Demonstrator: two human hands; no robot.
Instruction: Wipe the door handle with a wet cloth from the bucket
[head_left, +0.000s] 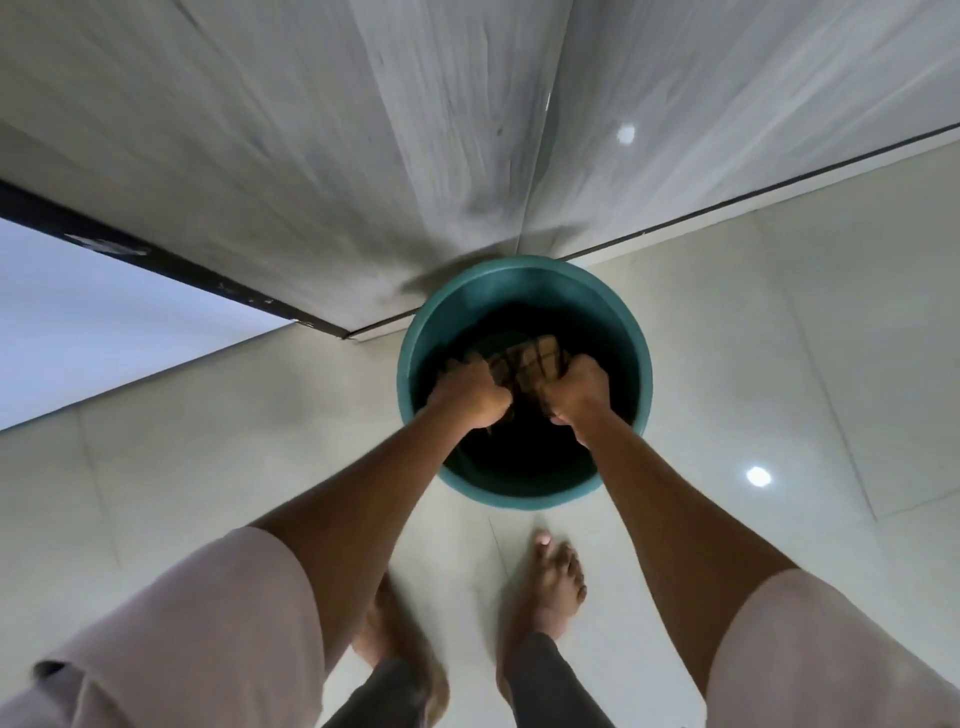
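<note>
teal bucket (415, 358), seemingly brown checked cloth (530, 358)

Materials and finishes around the round teal plastic bucket (524, 496).
Bucket wall smooth, faintly sheened; brown checked woven cloth (530, 358) looks limp and matt; cream floor tiles (727, 338) glossy, mirroring lamps; grey streaked wall panels (311, 156) smooth, satin; pale pink fabric sleeves (208, 623) matt.
</note>
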